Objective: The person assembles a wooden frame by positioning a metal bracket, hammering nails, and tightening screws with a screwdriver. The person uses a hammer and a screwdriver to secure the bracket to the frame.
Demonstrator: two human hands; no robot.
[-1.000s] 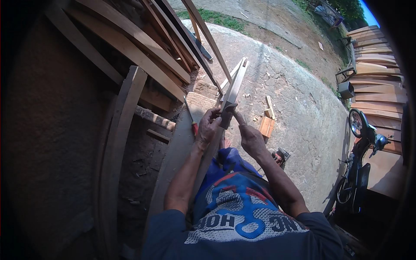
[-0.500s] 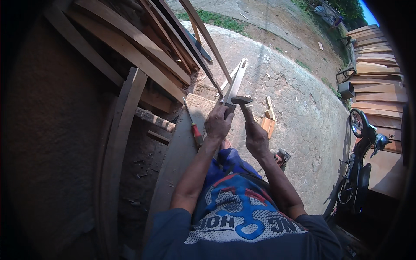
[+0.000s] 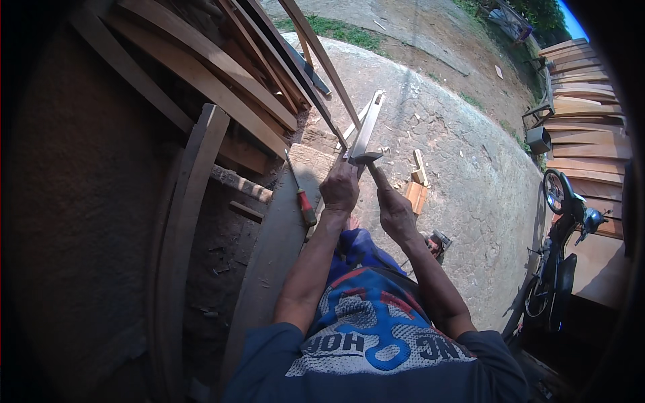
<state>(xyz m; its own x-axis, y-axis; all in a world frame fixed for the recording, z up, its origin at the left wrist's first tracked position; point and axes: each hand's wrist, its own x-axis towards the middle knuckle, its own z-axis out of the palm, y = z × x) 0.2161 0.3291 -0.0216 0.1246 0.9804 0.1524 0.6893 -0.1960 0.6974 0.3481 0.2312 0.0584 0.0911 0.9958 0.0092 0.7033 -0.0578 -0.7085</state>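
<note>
The right hand (image 3: 398, 213) is wrapped firmly around the handle of a hammer (image 3: 369, 158), whose dark head lies over the wooden bar (image 3: 365, 136) in this view; whether it touches the wood cannot be told. Just left of the hammer head, the left hand (image 3: 340, 187) is bent over the same bar, knuckles up; its fingertips are hidden, so I cannot tell how far they close or on what. The bar runs away from the person, with a slot near its far end. Beside the left forearm, a screwdriver (image 3: 306, 207) with a red handle lies on the long grey counter (image 3: 265, 269), its shaft pointing away from the person. To the right of the hammer, on the concrete floor (image 3: 474, 195), a reddish wooden block (image 3: 416, 197) lies close to a paler wooden piece (image 3: 420, 166), with wood chips scattered around. A red and black tool (image 3: 437, 244) sits near the right forearm. Farther out, a thick beam (image 3: 191, 161) slants along the left, below stacked planks (image 3: 201, 57); at the far right stands a motorcycle (image 3: 561, 252), near a row of boards (image 3: 584, 138).
</note>
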